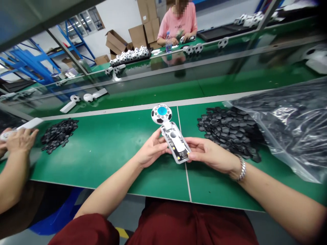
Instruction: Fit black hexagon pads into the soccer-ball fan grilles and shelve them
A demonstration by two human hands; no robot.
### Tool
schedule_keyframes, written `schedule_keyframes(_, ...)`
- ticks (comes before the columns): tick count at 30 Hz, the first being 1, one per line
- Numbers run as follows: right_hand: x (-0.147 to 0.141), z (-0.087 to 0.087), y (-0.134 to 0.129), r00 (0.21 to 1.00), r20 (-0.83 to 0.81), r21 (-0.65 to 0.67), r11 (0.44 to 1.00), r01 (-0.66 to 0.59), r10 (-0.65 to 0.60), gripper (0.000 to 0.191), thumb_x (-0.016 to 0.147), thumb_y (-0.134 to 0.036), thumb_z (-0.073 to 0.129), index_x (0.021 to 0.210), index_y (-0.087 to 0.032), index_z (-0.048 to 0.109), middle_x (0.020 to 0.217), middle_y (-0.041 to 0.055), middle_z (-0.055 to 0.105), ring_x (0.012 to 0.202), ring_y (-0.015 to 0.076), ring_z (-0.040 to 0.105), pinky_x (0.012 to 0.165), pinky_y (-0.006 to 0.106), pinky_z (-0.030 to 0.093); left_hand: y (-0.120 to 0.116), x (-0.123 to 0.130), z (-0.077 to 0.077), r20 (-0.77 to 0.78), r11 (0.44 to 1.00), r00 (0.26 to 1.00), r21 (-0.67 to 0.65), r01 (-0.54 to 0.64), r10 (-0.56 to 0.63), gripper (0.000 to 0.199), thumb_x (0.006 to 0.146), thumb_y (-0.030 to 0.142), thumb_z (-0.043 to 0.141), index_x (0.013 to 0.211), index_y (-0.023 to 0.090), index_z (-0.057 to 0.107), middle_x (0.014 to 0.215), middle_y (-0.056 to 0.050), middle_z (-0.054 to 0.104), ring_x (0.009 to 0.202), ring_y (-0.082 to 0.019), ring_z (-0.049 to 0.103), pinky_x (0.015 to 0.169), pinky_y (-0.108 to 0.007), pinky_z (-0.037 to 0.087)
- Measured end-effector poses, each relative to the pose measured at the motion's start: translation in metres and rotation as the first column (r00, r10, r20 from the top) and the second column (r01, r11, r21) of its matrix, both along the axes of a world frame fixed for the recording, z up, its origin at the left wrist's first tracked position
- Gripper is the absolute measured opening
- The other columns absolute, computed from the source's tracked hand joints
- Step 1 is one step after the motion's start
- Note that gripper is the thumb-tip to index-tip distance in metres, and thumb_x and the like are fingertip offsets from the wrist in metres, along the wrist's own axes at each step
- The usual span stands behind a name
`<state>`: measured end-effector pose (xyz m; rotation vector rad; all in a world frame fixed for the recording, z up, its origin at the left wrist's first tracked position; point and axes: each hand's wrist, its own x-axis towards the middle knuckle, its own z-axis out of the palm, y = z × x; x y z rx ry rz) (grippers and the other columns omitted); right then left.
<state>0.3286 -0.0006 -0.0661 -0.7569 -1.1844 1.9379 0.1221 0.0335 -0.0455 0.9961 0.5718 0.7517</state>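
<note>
Between my two hands, above the green bench, I hold a handheld device with a football-patterned head [176, 143]. Its round black-and-white head has a blue centre and points away from me. The clear-edged handle shows a dark circuit board, small yellow squares and a white strip. My left hand [152, 149] grips the handle's left side, fingers partly behind it. On the lower right edge, my right hand [208, 153] pinches the handle. A pile of small black flat pieces [227, 129] lies just beyond my right hand.
A plastic bag of black pieces [293, 126] lies at the right. Another black pile [60, 134] is at the left, near a co-worker's hand [21, 139]. Beyond the pale ledge, a conveyor [158, 92] carries football-headed devices [89, 97]. A person in pink [176, 25] works opposite.
</note>
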Motion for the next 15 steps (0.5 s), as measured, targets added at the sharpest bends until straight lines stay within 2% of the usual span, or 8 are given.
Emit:
schedule_keyframes(5,-0.003,-0.003,0.003,0.997,-0.077,0.025,0.999,0.026,-0.024,0.057,0.070,-0.027,0.072,0.121,-0.013,0.050,0.104,0.0092,0.061,0.086,0.0124,0.058,0.070,0.022,0.049,-0.005,0.001,0.003,-0.059,0.998,0.998,0.061,0.016,-0.012,0.075,0.065,0.025,0.075,0.130,0.022,0.037,0.122,-0.011,0.053,0.105,-0.026,0.054,0.077,-0.030,0.048)
schedule_keyframes(9,-0.007,-0.007,0.004,0.994,-0.092,0.054,0.997,0.061,-0.055,0.056,0.065,-0.030,0.074,0.114,-0.012,0.054,0.099,0.0071,0.060,0.080,0.0115,0.058,0.065,0.022,0.049,-0.009,0.003,0.000,-0.141,0.997,0.990,0.073,0.012,-0.002,0.078,0.064,0.027,0.076,0.131,0.023,0.037,0.132,-0.011,0.046,0.118,-0.030,0.045,0.088,-0.035,0.046)
schedule_keyframes(12,-0.012,-0.010,0.002,0.997,-0.022,0.069,0.994,0.081,-0.080,0.059,0.058,-0.035,0.078,0.108,-0.013,0.056,0.092,0.0043,0.060,0.073,0.0092,0.057,0.064,0.021,0.047,-0.014,0.008,-0.004,-0.219,0.995,0.971,0.040,-0.092,0.098,0.077,0.062,0.030,0.078,0.129,0.022,0.040,0.130,-0.011,0.049,0.121,-0.031,0.043,0.097,-0.037,0.041)
schedule_keyframes(14,-0.015,-0.013,0.003,0.992,0.054,0.125,0.986,0.107,-0.115,0.063,0.052,-0.037,0.081,0.105,-0.013,0.058,0.089,0.0023,0.060,0.073,0.0080,0.055,0.067,0.019,0.045,-0.016,0.012,-0.008,-0.252,0.981,0.949,-0.005,-0.196,0.188,0.084,0.059,0.032,0.079,0.132,0.022,0.037,0.125,-0.012,0.054,0.118,-0.034,0.047,0.096,-0.039,0.042)
schedule_keyframes(15,-0.015,-0.014,0.003,0.987,0.099,0.155,0.982,0.109,-0.125,0.067,0.049,-0.039,0.082,0.106,-0.014,0.058,0.087,0.0014,0.060,0.071,0.0073,0.054,0.063,0.018,0.044,-0.016,0.013,-0.010,-0.256,0.972,0.942,-0.034,-0.232,0.216,0.090,0.057,0.033,0.080,0.133,0.022,0.035,0.122,-0.012,0.056,0.116,-0.035,0.048,0.094,-0.040,0.044)
